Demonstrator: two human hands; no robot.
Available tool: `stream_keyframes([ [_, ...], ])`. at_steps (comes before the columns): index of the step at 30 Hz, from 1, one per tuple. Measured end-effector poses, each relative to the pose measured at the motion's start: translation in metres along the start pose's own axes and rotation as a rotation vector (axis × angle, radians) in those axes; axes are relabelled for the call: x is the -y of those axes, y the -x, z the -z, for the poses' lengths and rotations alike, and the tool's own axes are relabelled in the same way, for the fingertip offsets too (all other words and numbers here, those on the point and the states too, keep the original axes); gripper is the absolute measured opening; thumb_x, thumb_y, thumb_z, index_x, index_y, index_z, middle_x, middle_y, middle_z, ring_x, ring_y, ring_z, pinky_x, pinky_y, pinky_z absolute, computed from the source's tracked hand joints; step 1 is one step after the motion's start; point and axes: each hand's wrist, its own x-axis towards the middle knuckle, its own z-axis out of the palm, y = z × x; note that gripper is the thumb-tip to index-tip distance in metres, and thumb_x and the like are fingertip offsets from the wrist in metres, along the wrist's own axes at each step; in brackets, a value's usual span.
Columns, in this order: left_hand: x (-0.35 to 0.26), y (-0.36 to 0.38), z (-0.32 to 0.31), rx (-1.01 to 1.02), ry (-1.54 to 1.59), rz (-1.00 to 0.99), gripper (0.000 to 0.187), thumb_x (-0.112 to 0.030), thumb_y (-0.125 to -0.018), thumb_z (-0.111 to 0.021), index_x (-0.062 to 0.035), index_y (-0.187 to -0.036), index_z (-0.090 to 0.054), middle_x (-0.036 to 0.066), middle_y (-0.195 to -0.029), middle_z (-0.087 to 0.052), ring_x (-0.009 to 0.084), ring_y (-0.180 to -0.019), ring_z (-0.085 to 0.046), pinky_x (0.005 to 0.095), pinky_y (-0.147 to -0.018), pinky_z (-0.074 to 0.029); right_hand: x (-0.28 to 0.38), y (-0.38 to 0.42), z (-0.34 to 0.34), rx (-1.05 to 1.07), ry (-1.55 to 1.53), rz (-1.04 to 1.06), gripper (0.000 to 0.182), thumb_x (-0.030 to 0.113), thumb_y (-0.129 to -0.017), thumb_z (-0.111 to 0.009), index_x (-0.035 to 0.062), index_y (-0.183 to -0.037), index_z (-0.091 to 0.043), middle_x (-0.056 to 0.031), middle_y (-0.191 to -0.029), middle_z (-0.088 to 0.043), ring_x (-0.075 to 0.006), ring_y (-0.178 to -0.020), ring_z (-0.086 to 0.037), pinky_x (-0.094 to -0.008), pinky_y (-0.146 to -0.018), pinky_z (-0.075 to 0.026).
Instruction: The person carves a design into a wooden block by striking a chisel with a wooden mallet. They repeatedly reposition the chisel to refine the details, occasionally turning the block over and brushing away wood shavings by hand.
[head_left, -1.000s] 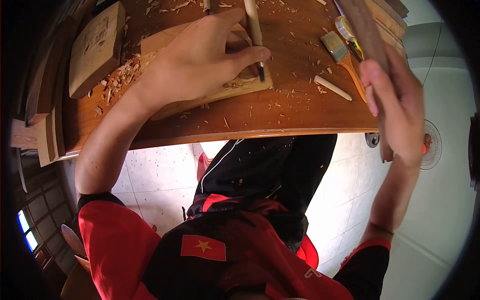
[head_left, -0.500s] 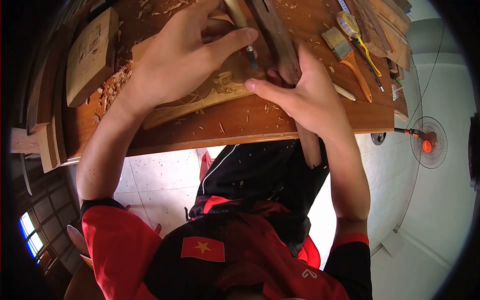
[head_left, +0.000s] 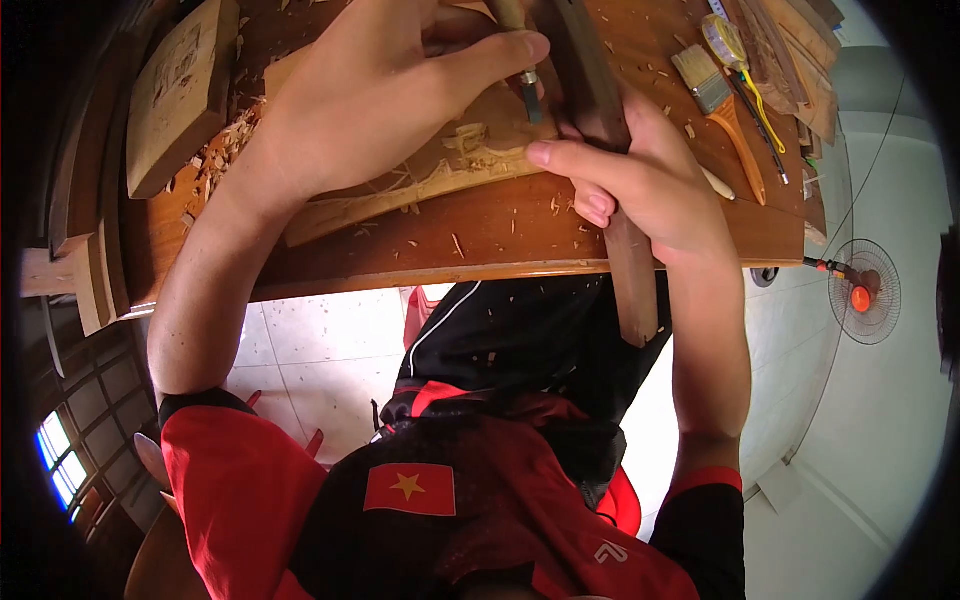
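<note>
My left hand (head_left: 400, 90) is closed around the wooden handle of a chisel (head_left: 531, 98), whose metal blade points down at the carved board. That board (head_left: 400, 197) is pale wood with a relief cut into its surface, and it lies flat near the table's front edge, partly covered by my left hand and forearm. My right hand (head_left: 650, 180) is wrapped around a long dark wooden bar (head_left: 632, 280), with the thumb stretched toward the chisel tip. The bar's lower end sticks out past the table edge above my lap; its top runs out of view.
Wood shavings (head_left: 215, 165) litter the table (head_left: 480, 240). A second carved block (head_left: 185, 95) lies at the left. On the right are a paintbrush (head_left: 735, 130), a yellow tape measure (head_left: 724, 42), a pencil and stacked boards (head_left: 795, 60). A fan (head_left: 862, 295) stands beyond.
The view has shifted slightly. My right hand's curled lower fingers now show around the dark bar, whose lower end sits a little lower and to the right. Both hands keep their holds.
</note>
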Motion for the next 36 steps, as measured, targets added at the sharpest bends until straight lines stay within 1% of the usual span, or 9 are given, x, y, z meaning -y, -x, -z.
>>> stream_keyframes([
  [6, 0.036, -0.012, -0.004, 0.009, 0.107, -0.215, 0.036, -0.008, -0.102, -0.06, 0.0119, -0.13, -0.05, 0.024, -0.111, -0.073, 0.0244, -0.096, -0.074, 0.0349, -0.086, -0.062, -0.003, -0.002, 0.001, 0.01, -0.072, -0.006, 0.033, 0.005, -0.085, -0.072, 0.0047, -0.111, -0.051, -0.0004, -0.079, -0.051, -0.0079, -0.053, -0.049, -0.0255, -0.047, -0.04],
  [11, 0.023, -0.006, -0.002, -0.021, 0.175, 0.014, 0.041, -0.01, -0.101, -0.064, 0.0115, -0.132, -0.05, 0.022, -0.111, -0.074, 0.0216, -0.095, -0.075, 0.0322, -0.084, -0.061, -0.005, 0.001, 0.008, -0.011, -0.15, -0.003, 0.028, 0.005, -0.091, -0.067, 0.0038, -0.114, -0.051, -0.0006, -0.074, -0.051, -0.0078, -0.05, -0.047, -0.026, -0.045, -0.038],
  [13, 0.012, -0.005, 0.005, -0.028, 0.092, 0.099, 0.039, -0.014, -0.1, -0.068, 0.0085, -0.129, -0.056, 0.017, -0.106, -0.074, 0.0174, -0.088, -0.072, 0.029, -0.078, -0.058, -0.01, 0.004, 0.018, -0.067, -0.2, 0.024, 0.029, 0.003, -0.095, -0.063, 0.0024, -0.122, -0.053, -0.0057, -0.089, -0.059, -0.0066, -0.049, -0.044, -0.0244, -0.044, -0.036],
  [16, 0.009, -0.004, 0.003, -0.091, 0.002, 0.113, 0.036, -0.018, -0.1, -0.068, 0.0019, -0.129, -0.06, 0.006, -0.088, -0.071, 0.0061, -0.067, -0.057, 0.022, -0.059, -0.043, -0.003, 0.006, 0.038, -0.086, -0.173, 0.007, 0.032, 0.008, -0.096, -0.065, 0.0014, -0.124, -0.052, -0.008, -0.088, -0.06, -0.0069, -0.047, -0.044, -0.0243, -0.042, -0.035],
  [17, 0.009, -0.004, 0.004, -0.057, -0.003, 0.12, 0.033, -0.016, -0.099, -0.069, 0.0024, -0.126, -0.062, 0.007, -0.09, -0.072, 0.0075, -0.071, -0.061, 0.0223, -0.062, -0.045, -0.004, 0.006, 0.041, -0.124, -0.224, 0.083, 0.031, 0.012, -0.095, -0.072, 0.0016, -0.118, -0.053, -0.0028, -0.069, -0.054, -0.0056, -0.047, -0.044, -0.0245, -0.043, -0.035],
  [22, 0.009, -0.008, 0.006, 0.082, -0.049, 0.197, 0.022, -0.008, -0.096, -0.072, 0.0046, -0.114, -0.069, 0.01, -0.096, -0.074, 0.0146, -0.092, -0.072, 0.0256, -0.077, -0.054, -0.006, 0.015, 0.042, -0.216, -0.284, 0.151, 0.033, 0.011, -0.095, -0.073, 0.0005, -0.12, -0.054, -0.006, -0.089, -0.061, -0.0044, -0.048, -0.045, -0.0235, -0.043, -0.037],
  [28, 0.008, -0.012, -0.006, 0.133, -0.249, 0.069, 0.02, -0.007, -0.095, -0.073, 0.0018, -0.112, -0.072, 0.01, -0.091, -0.074, 0.0114, -0.077, -0.068, 0.0277, -0.067, -0.053, 0.0, 0.013, 0.036, -0.133, -0.1, 0.228, 0.045, 0.014, -0.093, -0.07, -0.0075, -0.127, -0.051, -0.0061, -0.081, -0.057, -0.0043, -0.045, -0.043, -0.0207, -0.04, -0.034],
  [34, 0.01, -0.008, -0.018, 0.155, -0.321, -0.163, 0.019, -0.01, -0.091, -0.078, -0.0013, -0.108, -0.075, 0.009, -0.087, -0.073, 0.0185, -0.068, -0.063, 0.0307, -0.061, -0.048, 0.026, 0.01, 0.016, -0.154, -0.099, 0.294, 0.025, 0.005, -0.087, -0.08, -0.0051, -0.104, -0.065, -0.0039, -0.069, -0.065, -0.0044, -0.042, -0.049, -0.0213, -0.039, -0.035],
  [36, 0.008, -0.008, -0.016, 0.143, -0.377, -0.191, 0.032, -0.021, -0.087, -0.083, -0.0021, -0.111, -0.073, 0.014, -0.098, -0.074, 0.0274, -0.08, -0.068, 0.035, -0.071, -0.053, 0.028, 0.012, 0.015, -0.161, -0.151, 0.266, 0.021, 0.011, -0.086, -0.084, -0.0016, -0.096, -0.07, -0.0012, -0.063, -0.066, -0.0026, -0.043, -0.051, -0.0212, -0.038, -0.033],
])
